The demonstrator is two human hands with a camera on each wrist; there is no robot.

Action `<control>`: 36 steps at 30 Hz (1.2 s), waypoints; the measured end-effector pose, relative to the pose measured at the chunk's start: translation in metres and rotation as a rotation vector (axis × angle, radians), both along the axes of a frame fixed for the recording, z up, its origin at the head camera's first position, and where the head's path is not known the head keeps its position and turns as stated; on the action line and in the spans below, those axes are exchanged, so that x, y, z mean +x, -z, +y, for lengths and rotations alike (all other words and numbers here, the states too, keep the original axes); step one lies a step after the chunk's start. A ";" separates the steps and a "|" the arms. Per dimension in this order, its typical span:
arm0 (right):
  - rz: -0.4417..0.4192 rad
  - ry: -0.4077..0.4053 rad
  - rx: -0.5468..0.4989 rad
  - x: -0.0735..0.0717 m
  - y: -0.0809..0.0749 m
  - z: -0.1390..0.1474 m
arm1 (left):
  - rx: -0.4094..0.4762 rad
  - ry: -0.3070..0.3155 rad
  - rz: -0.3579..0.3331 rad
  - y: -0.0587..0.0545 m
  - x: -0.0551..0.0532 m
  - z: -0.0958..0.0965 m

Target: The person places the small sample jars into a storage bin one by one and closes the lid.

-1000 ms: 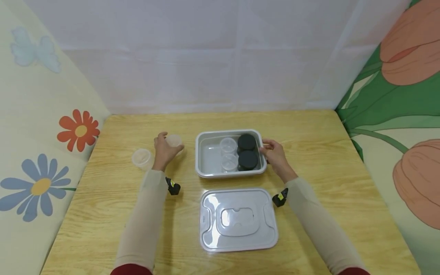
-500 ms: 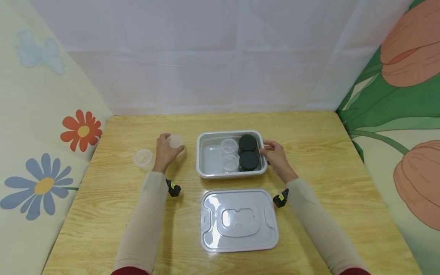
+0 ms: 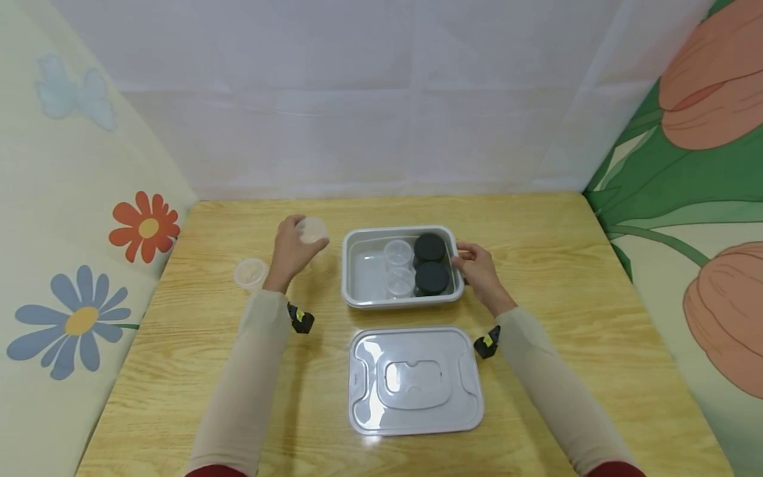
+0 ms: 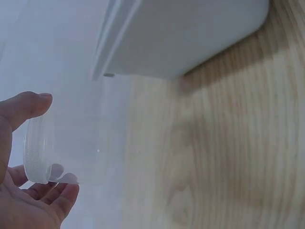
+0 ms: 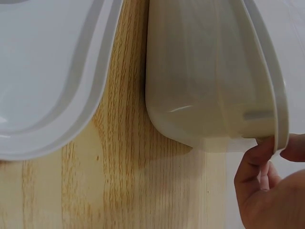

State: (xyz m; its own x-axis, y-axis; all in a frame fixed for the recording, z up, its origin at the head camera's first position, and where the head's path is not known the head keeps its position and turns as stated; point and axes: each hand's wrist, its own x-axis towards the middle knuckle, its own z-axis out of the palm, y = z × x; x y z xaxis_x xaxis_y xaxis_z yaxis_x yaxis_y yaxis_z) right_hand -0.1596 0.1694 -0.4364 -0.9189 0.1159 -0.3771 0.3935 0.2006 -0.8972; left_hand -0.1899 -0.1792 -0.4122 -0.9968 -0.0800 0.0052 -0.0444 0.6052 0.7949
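Note:
My left hand (image 3: pixel 290 252) grips a clear plastic jar (image 4: pixel 76 143) by its ribbed, translucent lid (image 4: pixel 34 152), thumb on one side and fingers on the other. The jar is off the table, left of a white rectangular bin (image 3: pixel 352 306). In the bin stand two clear-lidded jars (image 3: pixel 397 252) and, at its right end, two black-lidded jars (image 3: pixel 430 248). At the bin's right end my right hand (image 3: pixel 480 273) pinches the rim between thumb and fingers, as the right wrist view shows.
Another clear jar (image 3: pixel 250 273) stands on the wooden table left of my left hand. The bin's translucent lid (image 3: pixel 417 414) lies flat in front of the bin. A white cloth (image 3: pixel 381 132) hangs behind the table, with flower-printed panels at both sides.
My left hand has raised the clear jar from near the table and carried it slightly away and to the right. The right hand stays on the bin's rim.

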 end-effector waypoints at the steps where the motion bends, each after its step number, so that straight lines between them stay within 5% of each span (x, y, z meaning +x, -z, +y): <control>1: 0.000 -0.001 0.001 0.000 0.000 0.000 | 0.003 0.005 0.007 -0.003 0.000 0.002; 13: -0.005 0.009 0.004 -0.003 0.003 0.001 | -0.005 0.085 0.022 -0.026 -0.004 0.034; 36: -0.014 -0.001 0.008 -0.002 0.003 0.001 | 0.024 0.200 -0.037 -0.021 -0.001 0.067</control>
